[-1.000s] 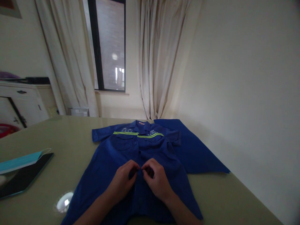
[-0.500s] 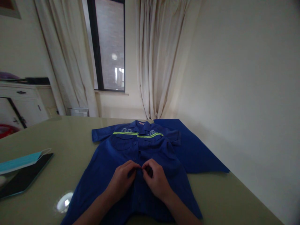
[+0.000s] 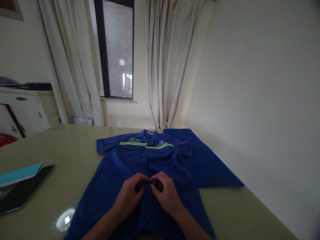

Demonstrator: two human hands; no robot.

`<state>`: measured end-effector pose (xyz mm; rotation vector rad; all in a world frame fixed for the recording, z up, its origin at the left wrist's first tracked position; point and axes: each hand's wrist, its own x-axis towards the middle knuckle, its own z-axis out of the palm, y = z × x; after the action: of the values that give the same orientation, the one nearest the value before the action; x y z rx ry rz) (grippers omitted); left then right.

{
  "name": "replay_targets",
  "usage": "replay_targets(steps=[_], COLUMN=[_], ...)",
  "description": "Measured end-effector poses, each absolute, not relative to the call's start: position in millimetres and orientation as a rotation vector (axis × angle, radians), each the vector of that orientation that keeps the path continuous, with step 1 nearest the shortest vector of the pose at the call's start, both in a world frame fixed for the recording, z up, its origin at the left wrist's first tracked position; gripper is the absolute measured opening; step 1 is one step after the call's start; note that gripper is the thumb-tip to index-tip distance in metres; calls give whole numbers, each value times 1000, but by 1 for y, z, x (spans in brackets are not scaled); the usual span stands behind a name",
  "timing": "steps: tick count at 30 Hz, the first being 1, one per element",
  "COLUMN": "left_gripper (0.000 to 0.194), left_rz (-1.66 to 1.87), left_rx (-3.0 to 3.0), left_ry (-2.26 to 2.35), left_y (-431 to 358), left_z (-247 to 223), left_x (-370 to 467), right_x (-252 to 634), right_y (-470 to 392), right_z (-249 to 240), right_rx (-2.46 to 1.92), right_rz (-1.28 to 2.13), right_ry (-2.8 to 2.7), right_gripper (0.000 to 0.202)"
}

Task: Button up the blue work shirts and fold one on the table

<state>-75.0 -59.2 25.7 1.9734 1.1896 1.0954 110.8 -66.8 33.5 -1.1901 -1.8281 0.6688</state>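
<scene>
A blue short-sleeved work shirt [image 3: 130, 156] with yellow-green stripes across the chest lies front side up, its collar away from me. Over the button placket, around the middle of the shirt, my left hand [image 3: 131, 191] and my right hand [image 3: 165, 193] meet with fingertips almost touching. Each pinches the fabric at the front opening between thumb and forefinger. Whatever button sits between the fingertips is hidden by them. Lower on the placket, a dark button [image 3: 147, 216] shows faintly.
A greenish table [image 3: 75, 150] carries everything. Right of the shirt, partly under its sleeve, lies a flat blue cloth [image 3: 210, 163]. To the left, a light-blue face mask [image 3: 20, 175] rests over a dark flat tablet-like object [image 3: 27, 188]. A wall [image 3: 262, 116] borders the right side.
Both hands stay at the placket while the fingertips shift slightly, the right thumb and forefinger pressing closer to the left ones. The view has tilted a little.
</scene>
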Motion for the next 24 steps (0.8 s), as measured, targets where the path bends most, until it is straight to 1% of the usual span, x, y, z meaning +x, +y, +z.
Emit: replay_targets(steps=[6,9,12,15,19,22,24], left_gripper=[26,23,17,16,25,37,42], left_rz=[1135,1161,1177,1159,1063,982,958], left_rx=[1995,1962,1942,1915,1872,2001,2107], left_ry=[1183,1162,1133,1114,996,917,907], left_y=[-57,-56,-56,-55,-53,-52,-52], left_z=[23,22,23,25,29,31,29], left_x=[-76,-76,-76,-76,-80,-85,-87], right_x=[112,111,110,113,118,119,118], right_y=[-67,-68,-67,-60,-51,-49,-51], right_z=[30,32,32,26,15,11,12], right_rx=[-1131,-1127,-1118,-1136,-1188,-1192,-1167], right_rz=[636,632,691,812,998,1026,1024], right_ry=[-1858,-1843,-1802,-1688,-1581,-1585,-1609], right_gripper=[21,21,18,12,9,9,8])
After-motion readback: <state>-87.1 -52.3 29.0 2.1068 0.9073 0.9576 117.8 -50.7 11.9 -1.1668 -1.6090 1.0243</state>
